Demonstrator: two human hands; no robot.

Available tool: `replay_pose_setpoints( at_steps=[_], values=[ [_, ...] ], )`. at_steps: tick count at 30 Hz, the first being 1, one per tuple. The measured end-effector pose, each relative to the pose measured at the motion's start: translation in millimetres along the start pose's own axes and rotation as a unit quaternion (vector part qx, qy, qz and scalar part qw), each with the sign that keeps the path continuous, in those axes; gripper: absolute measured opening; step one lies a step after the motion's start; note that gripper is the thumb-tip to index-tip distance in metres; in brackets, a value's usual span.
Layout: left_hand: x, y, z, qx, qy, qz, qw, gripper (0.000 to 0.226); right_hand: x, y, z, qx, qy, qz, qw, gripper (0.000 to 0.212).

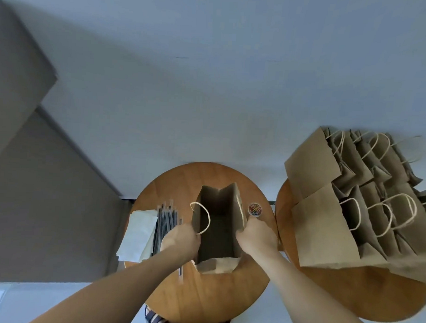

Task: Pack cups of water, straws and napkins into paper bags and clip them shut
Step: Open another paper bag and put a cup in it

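2 hands, left hand (180, 240) and right hand (256, 236), pinch opposite rims of an open bag (218, 229); straws (166, 222) lie just left.

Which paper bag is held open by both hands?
The lone bag on the left table, gripped by left hand and right hand; the other bags crowd the right table.

Two round wooden tables (202, 294) side by side, pale floor (209, 88), grey wall (48, 204).

Two round wooden tables (202, 296), one open brown paper bag (217, 224), one small round tub of coloured clips (254, 209), black straws (166, 222) too bunched to count.
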State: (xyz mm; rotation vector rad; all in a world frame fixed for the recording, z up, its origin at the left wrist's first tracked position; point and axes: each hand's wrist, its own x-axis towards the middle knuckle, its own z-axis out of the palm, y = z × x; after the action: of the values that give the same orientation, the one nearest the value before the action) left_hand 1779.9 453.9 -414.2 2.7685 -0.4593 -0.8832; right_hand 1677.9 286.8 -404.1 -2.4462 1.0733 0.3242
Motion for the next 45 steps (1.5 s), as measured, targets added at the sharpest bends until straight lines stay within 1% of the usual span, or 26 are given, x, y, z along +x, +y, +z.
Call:
replay_pose_setpoints(
  at_steps=[3,6,11,14,16,18,21,23,25,28,30,31,34,36,38,40,42,45],
  values=[
    [-3,-22,2,0.003,0.027,-0.023,0.999,0.010,-3,24,-5,-0.016,-0.015,0.012,1.000,0.010],
    [-6,-31,6,-0.007,0.056,-0.032,0.998,0.008,-10,37,-4,-0.021,-0.017,0.003,1.000,0.009],
    [-10,-8,15,0.009,0.063,-0.009,0.998,0.018,-19,20,5,-0.007,-0.003,-0.054,0.999,0.014],
    [-11,9,19,0.029,0.050,0.014,0.998,0.025,-23,8,16,-0.031,-0.019,-0.088,0.995,0.015],
    [-9,13,20,0.051,0.047,0.012,0.998,0.024,-25,9,22,-0.048,-0.023,-0.093,0.994,0.017],
    [-7,12,20,0.069,0.049,0.008,0.996,0.019,-25,15,22,-0.062,-0.011,-0.086,0.994,0.021],
    [-4,2,15,0.071,0.048,0.006,0.996,0.016,-23,32,13,-0.078,0.006,-0.041,0.996,0.022],
    [-3,-7,11,0.058,0.045,-0.016,0.997,0.012,-23,42,10,-0.074,0.000,-0.011,0.997,0.022],
    [-4,-11,8,0.036,0.050,-0.046,0.997,0.011,-24,44,11,-0.059,-0.007,0.002,0.998,0.020],
    [-6,-13,9,-0.018,0.061,-0.051,0.997,0.015,-20,36,8,-0.034,0.001,0.007,0.999,0.015],
    [-6,-16,12,-0.049,0.053,-0.030,0.997,0.024,-17,33,4,-0.024,0.002,0.008,1.000,0.016],
    [-6,-17,14,-0.063,0.046,-0.015,0.997,0.035,-16,32,2,-0.020,-0.003,0.003,1.000,0.018],
    [-9,-18,19,-0.087,0.018,0.042,0.995,0.075,-17,28,2,-0.006,-0.031,-0.039,0.999,0.030],
    [-9,-16,19,-0.089,-0.001,0.081,0.993,0.095,-21,23,2,-0.005,-0.048,-0.064,0.997,0.036],
    [-6,-14,12,-0.099,-0.036,0.115,0.988,0.113,-24,21,0,0.000,-0.073,-0.070,0.995,0.049],
    [-2,-15,0,-0.107,-0.080,0.146,0.980,0.122,-25,20,-5,0.007,-0.109,-0.064,0.992,0.065],
    [2,-19,-14,-0.104,-0.117,0.173,0.972,0.129,-26,20,-14,0.022,-0.140,-0.065,0.988,0.075],
    [10,-22,-37,-0.079,-0.152,0.203,0.964,0.134,-28,22,-32,0.036,-0.172,-0.090,0.980,0.077]
  ],
)
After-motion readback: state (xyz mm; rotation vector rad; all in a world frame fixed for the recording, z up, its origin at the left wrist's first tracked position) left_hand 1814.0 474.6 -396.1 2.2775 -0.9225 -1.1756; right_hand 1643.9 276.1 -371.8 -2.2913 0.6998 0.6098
